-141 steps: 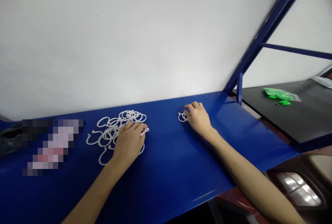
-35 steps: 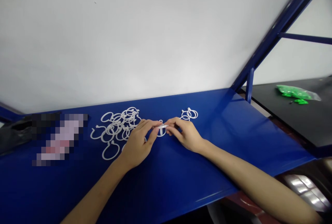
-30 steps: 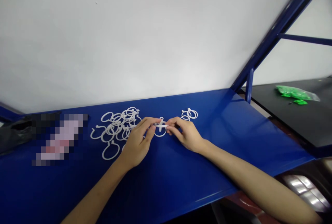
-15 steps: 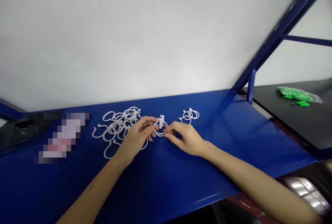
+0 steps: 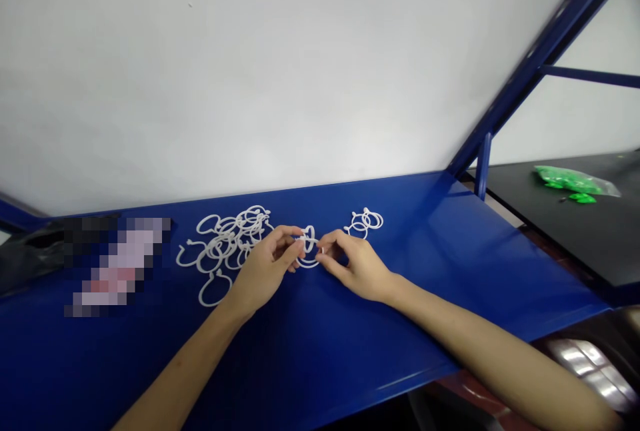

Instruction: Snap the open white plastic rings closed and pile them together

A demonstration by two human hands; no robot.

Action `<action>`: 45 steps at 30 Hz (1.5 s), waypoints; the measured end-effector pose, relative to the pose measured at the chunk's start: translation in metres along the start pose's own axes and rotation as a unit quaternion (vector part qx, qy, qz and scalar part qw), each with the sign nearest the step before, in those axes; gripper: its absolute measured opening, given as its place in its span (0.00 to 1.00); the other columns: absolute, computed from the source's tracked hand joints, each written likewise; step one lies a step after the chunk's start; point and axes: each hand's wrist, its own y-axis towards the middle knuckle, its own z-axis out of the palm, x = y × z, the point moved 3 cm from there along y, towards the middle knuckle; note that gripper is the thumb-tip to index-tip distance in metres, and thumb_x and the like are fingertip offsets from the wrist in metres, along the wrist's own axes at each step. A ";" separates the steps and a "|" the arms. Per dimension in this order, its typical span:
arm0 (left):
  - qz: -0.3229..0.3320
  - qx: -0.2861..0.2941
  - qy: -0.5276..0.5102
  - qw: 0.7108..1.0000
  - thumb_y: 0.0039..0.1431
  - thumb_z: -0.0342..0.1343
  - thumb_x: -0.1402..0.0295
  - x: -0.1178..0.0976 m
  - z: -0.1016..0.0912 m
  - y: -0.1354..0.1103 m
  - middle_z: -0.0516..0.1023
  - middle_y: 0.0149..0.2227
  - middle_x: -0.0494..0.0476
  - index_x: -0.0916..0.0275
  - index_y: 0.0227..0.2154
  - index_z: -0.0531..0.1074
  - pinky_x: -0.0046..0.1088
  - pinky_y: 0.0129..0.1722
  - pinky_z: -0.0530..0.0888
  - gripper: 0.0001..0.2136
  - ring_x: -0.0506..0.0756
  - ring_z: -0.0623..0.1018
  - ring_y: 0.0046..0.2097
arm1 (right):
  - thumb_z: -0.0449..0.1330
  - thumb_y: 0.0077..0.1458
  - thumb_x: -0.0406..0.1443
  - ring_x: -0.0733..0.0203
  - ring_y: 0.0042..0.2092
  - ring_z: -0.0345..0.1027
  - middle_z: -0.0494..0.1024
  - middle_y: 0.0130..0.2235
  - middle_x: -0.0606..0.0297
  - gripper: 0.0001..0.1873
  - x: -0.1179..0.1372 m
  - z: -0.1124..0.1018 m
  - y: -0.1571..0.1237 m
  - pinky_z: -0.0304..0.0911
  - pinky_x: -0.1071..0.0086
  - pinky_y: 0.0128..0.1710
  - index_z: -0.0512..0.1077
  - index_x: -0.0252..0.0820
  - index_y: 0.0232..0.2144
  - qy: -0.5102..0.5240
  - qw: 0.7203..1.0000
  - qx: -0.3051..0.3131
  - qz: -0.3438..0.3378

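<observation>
White plastic curtain rings (image 5: 309,263), which look linked together, are held between my two hands above the blue table. My left hand (image 5: 265,261) pinches their left side between thumb and fingers. On the right side, the thumb and fingertips of my right hand (image 5: 353,261) close on the rings. A loose pile of open white rings with small knobbed ends (image 5: 215,251) lies to the left, partly behind my left hand. Beyond my right hand sits a small group of white rings (image 5: 367,220), touching one another.
The blue table (image 5: 280,364) meets a pale wall (image 5: 300,84) at the back. A black plastic bag (image 5: 30,258) and a pixelated item (image 5: 117,264) lie at left. Across a blue frame post (image 5: 530,58), a bag of green pieces (image 5: 570,181) rests on a black table (image 5: 560,231).
The rings between my hands have turned: the upright piece at the top now appears as a narrow loop standing across the others. Both hands stay in nearly the same place.
</observation>
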 end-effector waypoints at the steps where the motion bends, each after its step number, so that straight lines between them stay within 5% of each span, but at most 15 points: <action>1: 0.003 0.006 0.003 1.000 0.59 0.56 0.56 0.001 0.001 0.000 0.78 0.29 0.50 0.58 0.45 0.72 0.29 0.31 0.74 0.15 0.51 0.77 0.29 | 0.58 0.64 0.37 0.65 0.32 0.71 0.76 0.34 0.66 0.08 -0.001 0.001 0.000 0.67 0.71 0.33 0.67 0.42 0.45 0.015 1.000 -0.008 0.010; 12: 0.009 0.006 0.025 1.000 0.59 0.55 0.57 0.003 0.004 -0.001 0.76 0.27 0.48 0.58 0.45 0.70 0.26 0.25 0.69 0.15 0.51 0.76 0.28 | 0.56 0.63 0.35 0.67 0.28 0.66 0.71 0.27 0.72 0.07 -0.009 0.004 0.003 0.63 0.72 0.31 0.69 0.42 0.43 0.068 0.995 -0.022 0.065; 22: -0.009 -0.025 -0.034 0.999 0.54 0.61 0.54 0.001 0.002 -0.001 0.80 0.33 0.53 0.59 0.42 0.73 0.30 0.32 0.75 0.17 0.51 0.77 0.30 | 0.60 0.63 0.38 0.66 0.29 0.69 0.74 0.30 0.69 0.08 -0.006 0.002 0.002 0.65 0.72 0.30 0.71 0.42 0.44 0.099 0.993 -0.039 0.054; 31: 0.029 -0.087 -0.025 0.995 0.51 0.64 0.52 0.008 0.007 -0.007 0.82 0.31 0.55 0.58 0.32 0.77 0.33 0.37 0.77 0.14 0.56 0.80 0.34 | 0.59 0.65 0.35 0.63 0.36 0.72 0.78 0.36 0.62 0.05 0.005 -0.002 -0.001 0.67 0.69 0.38 0.75 0.41 0.37 0.062 0.996 -0.052 -0.044; 36: 0.066 -0.138 0.071 0.986 0.55 0.60 0.53 0.013 0.009 -0.013 0.84 0.34 0.55 0.58 0.29 0.77 0.34 0.38 0.77 0.13 0.58 0.82 0.37 | 0.54 0.67 0.32 0.61 0.39 0.72 0.78 0.37 0.60 0.08 0.009 -0.004 -0.004 0.68 0.68 0.40 0.74 0.40 0.41 0.028 0.993 -0.023 -0.111; 40: 0.134 -0.108 0.140 0.975 0.61 0.56 0.53 0.005 0.009 -0.013 0.84 0.37 0.53 0.57 0.36 0.78 0.32 0.38 0.77 0.13 0.56 0.82 0.37 | 0.52 0.69 0.33 0.61 0.40 0.71 0.77 0.38 0.59 0.10 0.010 -0.007 -0.002 0.69 0.67 0.41 0.73 0.40 0.44 -0.048 0.987 -0.020 -0.149; 45: 0.259 -0.103 0.351 0.894 0.65 0.52 0.61 0.006 0.012 -0.006 0.81 0.47 0.58 0.58 0.51 0.74 0.43 0.53 0.73 0.15 0.61 0.77 0.50 | 0.51 0.69 0.35 0.59 0.42 0.70 0.75 0.44 0.57 0.11 -0.008 -0.030 0.010 0.69 0.67 0.41 0.74 0.40 0.44 -0.257 0.962 -0.067 -0.060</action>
